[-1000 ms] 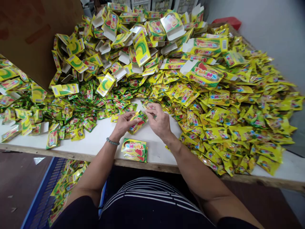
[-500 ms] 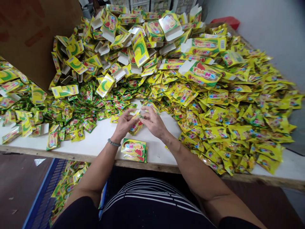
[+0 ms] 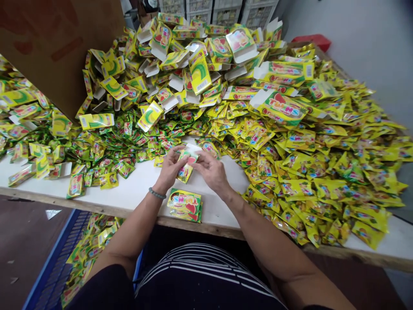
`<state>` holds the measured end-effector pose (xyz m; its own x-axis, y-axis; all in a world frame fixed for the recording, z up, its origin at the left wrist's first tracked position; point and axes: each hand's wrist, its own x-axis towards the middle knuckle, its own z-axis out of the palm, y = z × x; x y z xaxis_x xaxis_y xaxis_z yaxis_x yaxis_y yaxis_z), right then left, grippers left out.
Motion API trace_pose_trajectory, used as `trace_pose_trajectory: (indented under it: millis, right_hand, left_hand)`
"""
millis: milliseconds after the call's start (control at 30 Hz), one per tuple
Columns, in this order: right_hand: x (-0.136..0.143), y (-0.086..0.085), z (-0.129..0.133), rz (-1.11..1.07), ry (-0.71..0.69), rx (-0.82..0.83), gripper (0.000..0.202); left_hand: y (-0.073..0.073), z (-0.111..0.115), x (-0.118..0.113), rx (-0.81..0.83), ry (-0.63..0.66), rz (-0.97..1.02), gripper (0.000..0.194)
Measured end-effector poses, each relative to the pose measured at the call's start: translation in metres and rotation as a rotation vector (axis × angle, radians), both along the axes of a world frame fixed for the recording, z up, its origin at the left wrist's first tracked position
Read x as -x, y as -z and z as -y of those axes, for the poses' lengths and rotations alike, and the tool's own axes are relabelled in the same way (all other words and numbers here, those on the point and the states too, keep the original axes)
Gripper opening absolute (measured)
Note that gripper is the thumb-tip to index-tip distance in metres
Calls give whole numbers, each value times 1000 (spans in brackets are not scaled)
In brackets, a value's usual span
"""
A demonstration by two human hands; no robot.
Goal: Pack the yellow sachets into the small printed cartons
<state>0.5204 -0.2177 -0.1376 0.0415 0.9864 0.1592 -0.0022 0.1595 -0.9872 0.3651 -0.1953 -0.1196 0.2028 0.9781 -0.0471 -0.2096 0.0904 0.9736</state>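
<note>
My left hand (image 3: 168, 171) is closed on a small yellow and green candy box (image 3: 184, 173), thumb across its printed face. A white flap stands out at the box's far end. My right hand (image 3: 213, 171) has its thumb and fingers pinched at the box's right edge by the flap. Just below the hands, near the table's front edge, lies a small stack of flat-lying candy boxes (image 3: 183, 206) printed with a watermelon. Another yellow packet or box (image 3: 209, 148) lies partly behind my right fingers.
Yellow sachets (image 3: 303, 172) are heaped on the right and green sachets (image 3: 138, 142) on the left of the white table (image 3: 222, 211). Open-ended boxes (image 3: 200, 73) pile up behind. A large carton (image 3: 64, 51) leans at left. Below stands a blue crate (image 3: 53, 258) holding packets.
The box between my hands has turned so its printed face and white flap show more. My right hand has shifted slightly right and down. The whole view has moved a little.
</note>
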Motion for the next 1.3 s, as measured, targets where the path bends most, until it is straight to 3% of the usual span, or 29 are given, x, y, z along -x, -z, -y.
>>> trace_pose_trajectory:
  millis: [100, 233, 367, 467, 567, 700, 900, 1100, 1300]
  right_hand:
    - [0, 3, 1, 86, -74, 24, 30]
    - [-7, 6, -4, 131, -71, 56, 29]
    - [-13, 2, -8, 70, -90, 15, 41]
    - [-15, -6, -6, 189, -94, -71, 27]
    - [-14, -12, -2, 230, -66, -125, 25]
    - [-11, -8, -4, 196, -36, -20, 22]
    - [-21, 8, -12, -93, -34, 187, 34]
    - [-30, -2, -7, 128, -182, 42, 26]
    - [-23, -16, 7, 366, -97, -214, 29]
  left_hand:
    - [5, 0, 1, -32, 53, -26, 45]
    - [9, 0, 1, -67, 99, -46, 36]
    - [4, 1, 1, -30, 113, -51, 49]
    - [1, 1, 3, 46, 42, -29, 61]
    - [2, 1, 4, 31, 0, -45, 58]
    - [3, 1, 2, 22, 13, -89, 57]
    - [1, 0, 0, -3, 83, -105, 53]
    - [0, 1, 6, -11, 86, -68, 48]
    - [0, 3, 8, 15, 89, -59, 49]
